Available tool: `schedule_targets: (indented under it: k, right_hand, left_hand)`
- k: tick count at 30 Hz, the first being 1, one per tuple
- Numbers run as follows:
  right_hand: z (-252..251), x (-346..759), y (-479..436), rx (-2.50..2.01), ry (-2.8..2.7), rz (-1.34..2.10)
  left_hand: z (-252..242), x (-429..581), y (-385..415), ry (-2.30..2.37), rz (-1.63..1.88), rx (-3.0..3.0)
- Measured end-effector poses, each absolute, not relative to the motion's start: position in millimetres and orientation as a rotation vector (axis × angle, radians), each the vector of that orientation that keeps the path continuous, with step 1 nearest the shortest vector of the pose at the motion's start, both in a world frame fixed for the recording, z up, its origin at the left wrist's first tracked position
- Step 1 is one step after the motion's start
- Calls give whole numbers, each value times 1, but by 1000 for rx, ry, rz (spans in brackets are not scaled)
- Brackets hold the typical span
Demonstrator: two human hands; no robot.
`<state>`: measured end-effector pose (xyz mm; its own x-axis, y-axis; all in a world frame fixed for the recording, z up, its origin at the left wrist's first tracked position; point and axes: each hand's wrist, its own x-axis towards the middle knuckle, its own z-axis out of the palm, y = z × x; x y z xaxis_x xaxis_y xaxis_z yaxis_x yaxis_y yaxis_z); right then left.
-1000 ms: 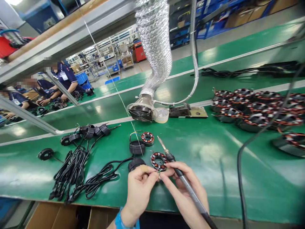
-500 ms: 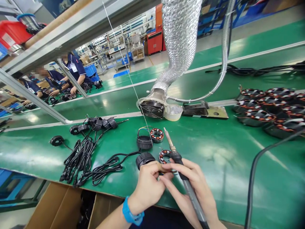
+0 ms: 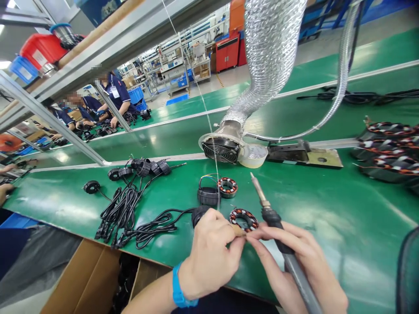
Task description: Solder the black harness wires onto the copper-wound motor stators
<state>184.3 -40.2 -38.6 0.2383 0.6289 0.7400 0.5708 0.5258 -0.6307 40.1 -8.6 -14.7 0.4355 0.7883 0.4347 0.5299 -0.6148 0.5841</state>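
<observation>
The left hand [image 3: 209,257] is seen with its fingers curled in and its thumb and forefinger pinched shut on a small tan piece [image 3: 239,230] at the near rim of a wound stator [image 3: 244,219]; what that piece is cannot be told; a blue wristband [image 3: 178,288] is worn on this wrist. The right hand [image 3: 294,261] is closed about the handle of a soldering iron [image 3: 271,218], while its thumb and forefinger are stretched out to meet the left fingertips at the same rim. The iron is held tilted, its tip raised up and away, clear of the stator. The wound stator is laid flat on the green bench [image 3: 327,209], just beyond both hands; a black round housing [image 3: 198,214] with its lead lies just left of it, partly hidden by the left hand.

Further back, a second stator [image 3: 228,186] is joined by thin wires to another black housing [image 3: 208,195] beside it. A bundle of black cables [image 3: 124,213] with more housings at their ends is spread to the left. A silver flexible duct [image 3: 271,56] is brought down to a fan intake [image 3: 220,149] on the bench, with a roll of tape [image 3: 255,155] and a metal plate [image 3: 304,156] to its right; a thin wire [image 3: 203,100] hangs down in front of it. Stacked stators [image 3: 386,148] are piled at the far right. Cardboard boxes [image 3: 88,283] are set under the bench edge; seated co-workers [image 3: 114,93] are seen far off at the left.
</observation>
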Motion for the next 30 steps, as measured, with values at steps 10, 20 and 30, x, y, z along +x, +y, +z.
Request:
schedule_targets:
  k: [10, 20, 30]
  right_hand:
    - [-45, 186, -29, -1104, -1275, 218]
    - [-51, 172, -17, -1104, -1223, 212]
    - [-63, 180, -9, -1194, -1027, 236]
  left_hand:
    - [12, 29, 21, 923, 742, 2129]
    - [8, 31, 29, 1061, 760, 1642]
    - [-2, 32, 68, 1148, 671, 1561]
